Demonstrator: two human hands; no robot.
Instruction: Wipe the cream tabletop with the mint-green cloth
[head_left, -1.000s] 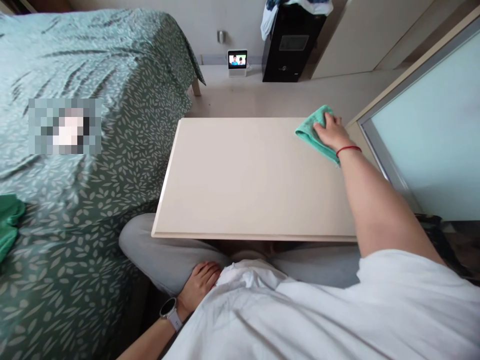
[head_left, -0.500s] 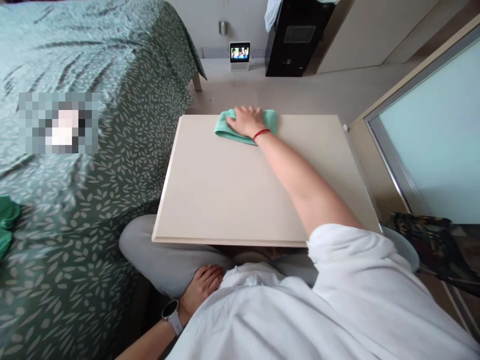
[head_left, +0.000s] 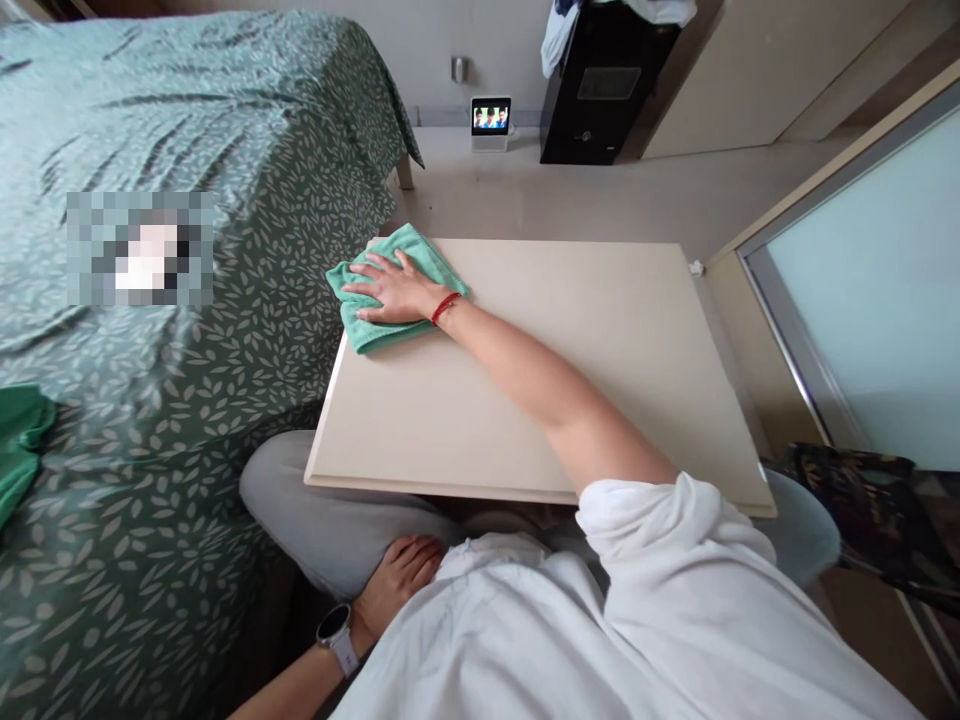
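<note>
My right hand (head_left: 397, 290) lies flat with fingers spread on a folded green cloth (head_left: 409, 252), at the far left corner of a cream tabletop (head_left: 510, 400). Part of the cloth hangs past the table's left edge. A red string circles my right wrist. Down in my lap, my left hand (head_left: 397, 585) rests on my grey-trousered leg near the shirt hem, its fingers close together and bent slightly, with nothing visible in them. A watch (head_left: 334, 624) is on the left wrist.
A bed with a leaf-patterned green cover (head_left: 262, 250) stands at the left, with a green cloth piece (head_left: 19, 440) on it. A small lit screen (head_left: 491, 118) and a black cabinet (head_left: 604, 90) stand beyond the table. A glass-panelled frame (head_left: 862, 260) is at the right.
My right hand and the cloth under it have moved left along the far edge to the corner, and slightly nearer. My left hand stays in my lap. The view has shifted a little.
</note>
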